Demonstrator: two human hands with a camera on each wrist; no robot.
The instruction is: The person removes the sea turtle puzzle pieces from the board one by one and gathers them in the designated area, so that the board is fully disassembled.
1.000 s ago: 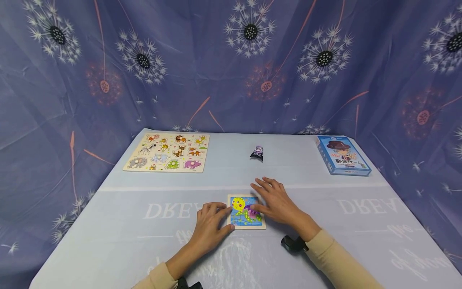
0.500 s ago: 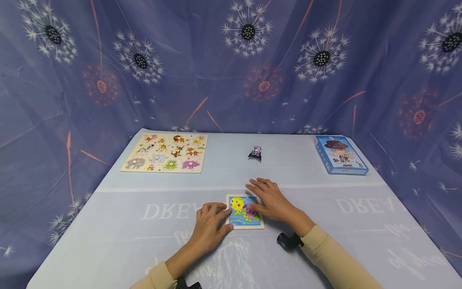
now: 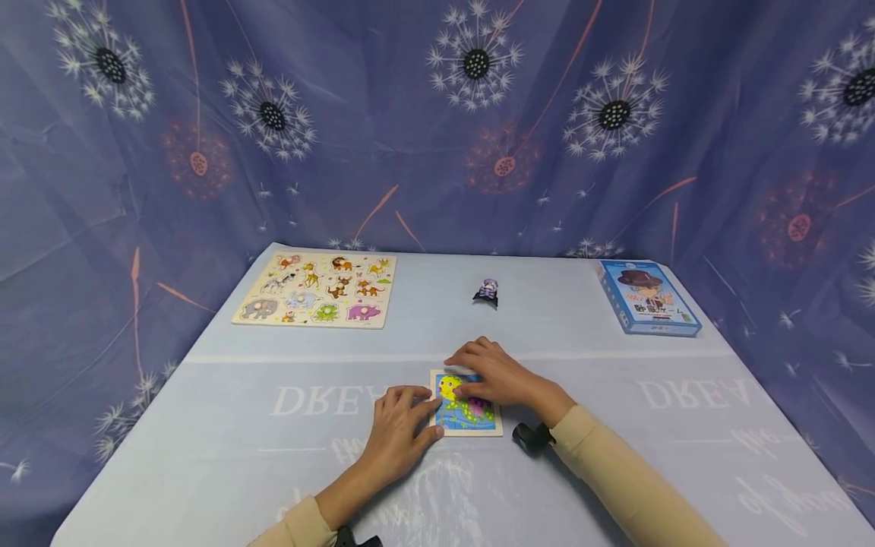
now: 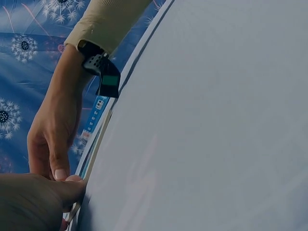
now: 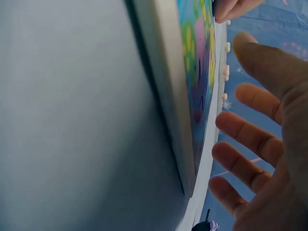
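A small square jigsaw puzzle [image 3: 472, 425] lies flat on the table, a cartoon turtle picture in a pale wooden frame. My left hand [image 3: 395, 434] rests at its left side, the index fingertip and thumb touching the frame near the lower-left corner. Over the upper part of the picture, my right hand [image 3: 502, 378] hovers with loosely bent fingers and covers some of it. In the right wrist view, the fingers of the right hand [image 5: 269, 130] are spread and hold nothing, apart from the puzzle [image 5: 195, 72].
A wooden animal peg board [image 3: 314, 289] lies at the back left. Behind the puzzle is a small purple and black item [image 3: 487, 291], its kind unclear. A blue box [image 3: 649, 296] with a cartoon figure sits at the back right. A dandelion-print curtain [image 3: 410, 121] hangs behind the table.
My right hand has moved left across the puzzle, now covering more of its upper part. My left hand stays at the left edge, and the puzzle keeps its place.
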